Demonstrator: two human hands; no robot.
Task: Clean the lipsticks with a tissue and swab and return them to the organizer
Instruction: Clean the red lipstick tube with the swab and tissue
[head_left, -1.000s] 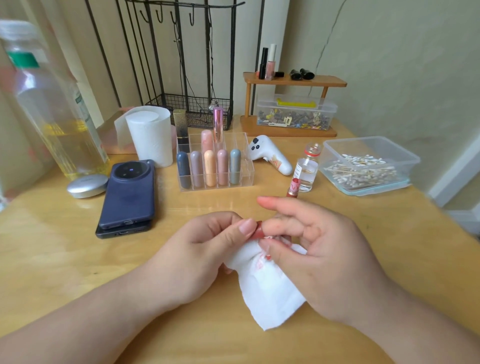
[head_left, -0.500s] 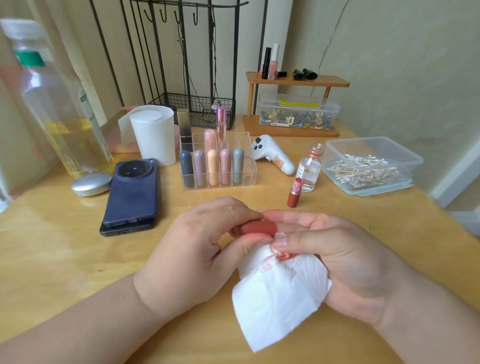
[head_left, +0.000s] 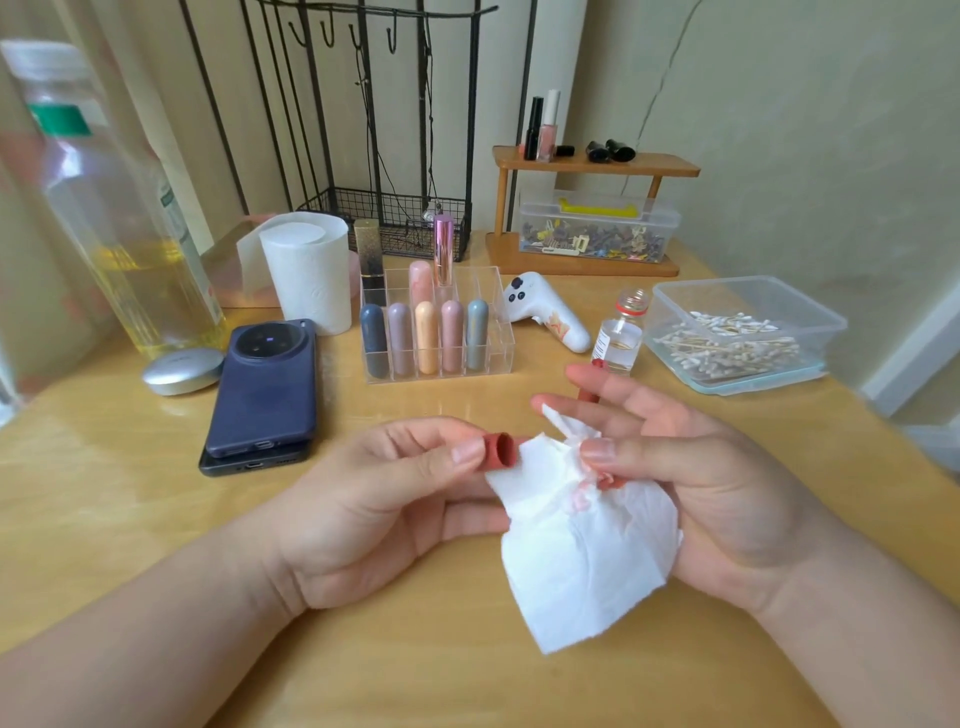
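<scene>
Lipstick cap (head_left: 500, 451), a matte terracotta tube with its hollow mouth turned toward the camera, sat pinched between the thumb and curled fingers of the left hand (head_left: 395, 509), low over the glossy wooden table (head_left: 130, 493) and in front of the organizer (head_left: 501, 348). Its rim touched the tissue (head_left: 576, 551), a thin white crumpled sheet with ragged edges, smeared pink-red near the top. The right hand (head_left: 717, 499) pinched the tissue's bunched top under its thumb, along with a small red piece that was mostly wrapped; what it was could not be told. The other right fingers stretched forward, loosely spread. Behind them a red lipstick (head_left: 587, 396) stood on the table, mostly hidden, just beside a small clear glass bottle (head_left: 621, 338). The organizer was clear hard plastic with square cells, and five rounded matte capsules (head_left: 427, 338) in pastel shades stood upright in its front row. A clear tub (head_left: 810, 332) of cotton swabs lay to the right.
</scene>
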